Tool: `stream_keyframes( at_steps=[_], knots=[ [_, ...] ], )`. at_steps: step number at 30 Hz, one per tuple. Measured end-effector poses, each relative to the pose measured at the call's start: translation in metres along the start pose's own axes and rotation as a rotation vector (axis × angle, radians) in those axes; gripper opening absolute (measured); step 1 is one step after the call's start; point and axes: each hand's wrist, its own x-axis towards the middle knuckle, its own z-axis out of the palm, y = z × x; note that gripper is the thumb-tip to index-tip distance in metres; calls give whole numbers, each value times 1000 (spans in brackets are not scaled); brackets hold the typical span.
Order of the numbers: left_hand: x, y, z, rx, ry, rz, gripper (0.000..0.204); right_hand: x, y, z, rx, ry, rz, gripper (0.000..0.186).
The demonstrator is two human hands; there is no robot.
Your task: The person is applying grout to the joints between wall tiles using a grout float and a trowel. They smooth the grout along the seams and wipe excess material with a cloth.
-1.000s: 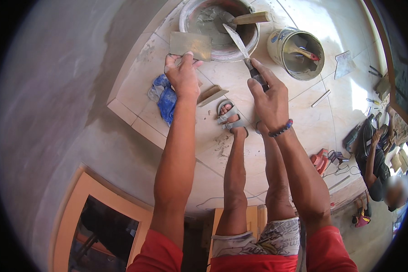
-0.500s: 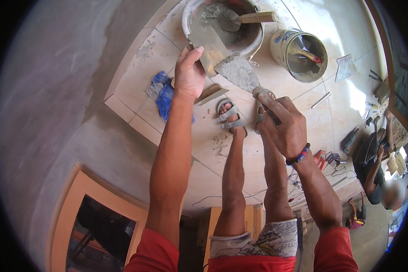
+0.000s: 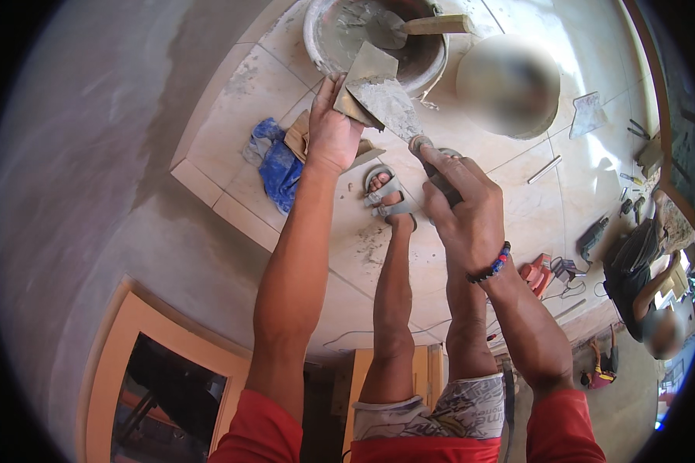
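My left hand [image 3: 334, 131] grips a flat metal plate [image 3: 359, 65] by its lower left part, just in front of a wide basin [image 3: 324, 31] of grey wet mix. My right hand [image 3: 463, 201] is closed on the dark handle of a putty knife [image 3: 390, 108], whose blade is coated with grey mix and lies against the plate. A wooden-handled tool [image 3: 436, 24] rests in the basin with its head in the mix. A blurred round bucket [image 3: 507, 85] stands to the basin's right.
A blue cloth [image 3: 278, 174] lies on the tiled floor [image 3: 247, 100] beside boards and my sandalled feet. At right are a thin panel [image 3: 583, 116], a drill [image 3: 593, 231], a red tool [image 3: 534, 274], cords and two other people [image 3: 633, 285]. A grey wall [image 3: 85, 154] borders the left.
The putty knife came down from over the basin with mix on its blade and moved onto the plate. My left hand moved slightly right, and the plate changed its angle.
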Motion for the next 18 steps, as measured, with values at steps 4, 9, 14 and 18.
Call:
stream_keyframes(
  at_steps=[4,9,14,18],
  knots=[
    [-3,-6,-3,139,54,41,28,14,9,17,188,52,25,39],
    [-12,-9,-14,111,238,-38,26,58,45,27,206,35,336,39],
    [-17,-6,-17,-58,255,-48,23,62,39,-6,624,-44,442,42],
    [-5,-10,-39,-325,120,-240,21,41,41,-7,1150,-160,517,44]
  ],
)
